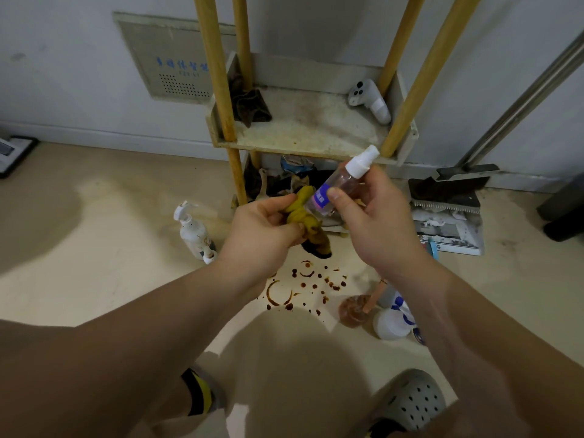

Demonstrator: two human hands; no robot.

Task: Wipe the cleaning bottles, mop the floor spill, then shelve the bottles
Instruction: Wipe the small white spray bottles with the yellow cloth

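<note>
Above the spill (304, 287): right hand (377, 224) around clear spray bottle (343, 181), left hand (260, 230) around yellow cloth (304, 214)

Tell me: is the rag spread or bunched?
Bunched: the left hand grips the rag as a crumpled wad against the bottle in the right hand.

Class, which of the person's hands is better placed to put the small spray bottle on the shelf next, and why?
Probably the right. The right hand grips the spray bottle near the shelf, while the left hand is occupied holding the yellow cloth.
</note>
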